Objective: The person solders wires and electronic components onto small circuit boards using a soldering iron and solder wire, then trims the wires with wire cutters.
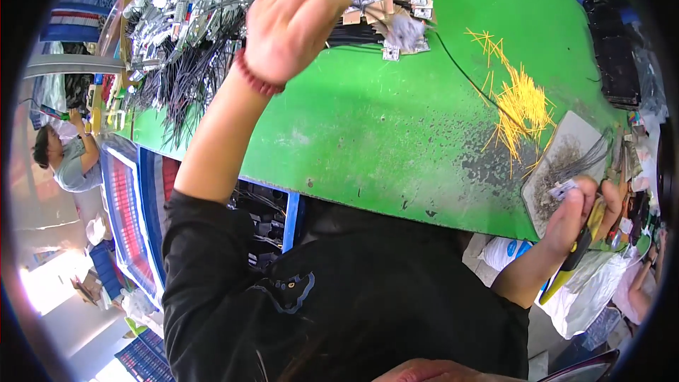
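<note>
My left hand, a red bead bracelet on its wrist, is curled closed above the far edge of the cable piles, slightly blurred. Whatever its fingers hold is hidden. Just right of it, a whitish blurred bundle lies over the cable ends with small silvery tags. At the right table edge, my right hand is closed around a yellow-and-black-handled tool, whose working end is hidden. By its fingertips shows a small white piece. A thin black cable stretches from the bundle toward the yellow sticks.
A large heap of black cables with silvery ends covers the table's far left. Loose thin yellow sticks lie right of centre on the green table. A grey board carries dark wires. Another person works at far left.
</note>
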A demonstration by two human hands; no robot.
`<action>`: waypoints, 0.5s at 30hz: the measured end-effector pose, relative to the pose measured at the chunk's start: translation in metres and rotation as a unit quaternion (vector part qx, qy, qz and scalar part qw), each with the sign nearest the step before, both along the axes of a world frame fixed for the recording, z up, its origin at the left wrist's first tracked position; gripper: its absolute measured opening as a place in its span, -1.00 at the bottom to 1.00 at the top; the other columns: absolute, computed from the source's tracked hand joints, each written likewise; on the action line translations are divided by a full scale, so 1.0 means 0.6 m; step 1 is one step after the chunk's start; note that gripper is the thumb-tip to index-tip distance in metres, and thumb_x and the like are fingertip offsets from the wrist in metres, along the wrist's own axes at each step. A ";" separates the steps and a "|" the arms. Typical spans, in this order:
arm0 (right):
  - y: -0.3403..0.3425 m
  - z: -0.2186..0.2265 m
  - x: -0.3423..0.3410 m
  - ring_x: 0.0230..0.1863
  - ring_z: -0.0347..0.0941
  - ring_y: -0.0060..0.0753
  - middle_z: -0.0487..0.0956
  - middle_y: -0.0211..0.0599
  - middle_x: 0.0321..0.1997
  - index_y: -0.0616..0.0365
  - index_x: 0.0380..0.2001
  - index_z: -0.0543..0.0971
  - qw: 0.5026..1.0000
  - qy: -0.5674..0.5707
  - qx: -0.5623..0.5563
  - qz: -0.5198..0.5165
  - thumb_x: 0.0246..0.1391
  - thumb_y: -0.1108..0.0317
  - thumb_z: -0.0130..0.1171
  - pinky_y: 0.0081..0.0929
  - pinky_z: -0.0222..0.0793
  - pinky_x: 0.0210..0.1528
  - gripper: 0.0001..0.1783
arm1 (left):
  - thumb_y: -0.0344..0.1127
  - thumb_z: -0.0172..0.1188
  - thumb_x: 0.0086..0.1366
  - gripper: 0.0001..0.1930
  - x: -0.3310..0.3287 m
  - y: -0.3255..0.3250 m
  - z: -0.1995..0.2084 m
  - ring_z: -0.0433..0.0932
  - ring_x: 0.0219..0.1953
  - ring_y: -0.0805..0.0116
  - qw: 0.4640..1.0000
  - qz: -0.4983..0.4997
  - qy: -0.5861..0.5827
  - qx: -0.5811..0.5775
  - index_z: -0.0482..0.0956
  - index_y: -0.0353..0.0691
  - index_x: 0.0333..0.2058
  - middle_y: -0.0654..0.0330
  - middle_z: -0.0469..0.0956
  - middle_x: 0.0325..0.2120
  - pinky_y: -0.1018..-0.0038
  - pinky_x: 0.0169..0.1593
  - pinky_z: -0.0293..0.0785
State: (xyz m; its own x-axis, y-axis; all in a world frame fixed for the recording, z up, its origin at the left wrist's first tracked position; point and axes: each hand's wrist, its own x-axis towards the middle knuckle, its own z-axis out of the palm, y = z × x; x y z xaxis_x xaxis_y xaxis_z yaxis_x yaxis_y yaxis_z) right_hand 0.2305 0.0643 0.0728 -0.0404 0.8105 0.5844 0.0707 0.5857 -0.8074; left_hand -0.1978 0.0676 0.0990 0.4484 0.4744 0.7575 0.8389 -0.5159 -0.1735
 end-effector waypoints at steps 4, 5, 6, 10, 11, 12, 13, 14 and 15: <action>-0.022 0.034 -0.016 -0.51 0.36 -0.42 0.54 -0.17 -0.41 0.10 0.07 0.25 0.987 -0.047 0.037 0.151 -0.05 0.61 0.15 -0.50 0.30 -0.40 -0.42 | -0.48 0.25 0.05 -0.80 -0.023 0.057 -0.074 0.52 -0.11 0.16 0.988 0.119 -0.012 -0.102 0.56 -0.21 -0.29 0.18 0.58 -0.26 0.25 -0.03 0.39; -0.028 0.039 -0.009 -0.53 0.27 -0.42 0.48 -0.19 -0.49 0.11 0.10 0.21 0.982 -0.063 0.033 0.173 -0.02 0.59 0.07 -0.36 0.21 -0.38 -0.42 | -0.48 0.25 0.04 -0.76 0.002 0.053 -0.069 0.50 -0.08 0.14 0.988 0.109 -0.044 -0.100 0.56 -0.22 -0.25 0.15 0.57 -0.22 0.24 0.00 0.37; -0.025 0.045 -0.010 -0.57 0.29 -0.41 0.51 -0.18 -0.52 0.06 0.08 0.21 0.980 -0.044 0.026 0.194 -0.03 0.56 0.14 -0.42 0.21 -0.44 -0.41 | -0.49 0.25 0.02 -0.71 0.033 0.036 -0.066 0.49 -0.05 0.11 0.987 0.101 -0.077 -0.098 0.56 -0.22 -0.21 0.13 0.57 -0.18 0.23 0.04 0.36; -0.041 0.038 -0.034 -0.69 0.27 -0.49 0.53 -0.25 -0.62 -0.04 -0.07 0.22 0.953 0.162 -0.081 0.242 -0.11 0.51 0.27 -0.52 0.13 -0.56 -0.43 | 0.24 0.16 0.16 -0.22 0.165 -0.080 -0.027 0.33 0.17 0.00 0.876 -0.171 -0.161 -0.421 0.32 -0.21 0.20 -0.05 0.35 0.13 0.17 0.24 0.18; -0.035 0.039 -0.042 -0.71 0.25 -0.52 0.51 -0.29 -0.65 -0.05 -0.12 0.21 0.939 0.178 -0.106 0.275 -0.14 0.50 0.28 -0.57 0.10 -0.60 -0.45 | 0.09 0.22 0.20 -0.35 0.190 -0.100 -0.022 0.45 0.04 0.06 0.878 -0.187 -0.156 -0.413 0.38 -0.21 0.15 0.00 0.47 0.00 0.21 0.15 0.28; -0.033 0.038 -0.053 -0.70 0.26 -0.51 0.50 -0.30 -0.64 -0.04 -0.12 0.21 0.936 0.199 -0.124 0.262 -0.14 0.50 0.27 -0.58 0.10 -0.61 -0.45 | -0.05 0.25 0.20 -0.46 0.200 -0.120 -0.025 0.50 -0.08 0.12 0.810 -0.220 -0.240 -0.488 0.45 -0.20 0.09 0.05 0.53 -0.12 0.26 0.05 0.35; -0.033 0.029 -0.063 -0.70 0.26 -0.50 0.50 -0.31 -0.64 -0.03 -0.12 0.21 0.933 0.219 -0.142 0.248 -0.14 0.50 0.26 -0.59 0.09 -0.62 -0.45 | -0.19 0.28 0.21 -0.57 0.203 -0.139 -0.033 0.56 -0.21 0.17 0.727 -0.249 -0.319 -0.554 0.51 -0.20 0.03 0.10 0.59 -0.24 0.31 -0.06 0.43; -0.031 0.003 -0.053 -0.66 0.28 -0.54 0.50 -0.32 -0.60 0.02 -0.12 0.21 0.945 0.182 -0.147 0.228 -0.12 0.56 0.22 -0.58 0.14 -0.60 -0.48 | -0.45 0.27 0.17 -0.72 0.206 -0.152 -0.034 0.55 -0.42 0.27 0.734 -0.229 -0.382 -0.512 0.60 -0.20 -0.11 0.21 0.59 -0.44 0.41 -0.28 0.46; -0.027 -0.024 -0.050 -0.59 0.35 -0.57 0.53 -0.30 -0.53 0.10 -0.09 0.25 0.979 0.072 -0.134 0.139 -0.09 0.59 0.21 -0.60 0.23 -0.55 -0.50 | -0.51 0.27 0.12 -0.73 0.194 -0.158 -0.038 0.54 -0.43 0.26 0.768 -0.169 -0.374 -0.491 0.62 -0.22 -0.16 0.19 0.57 -0.49 0.44 -0.33 0.47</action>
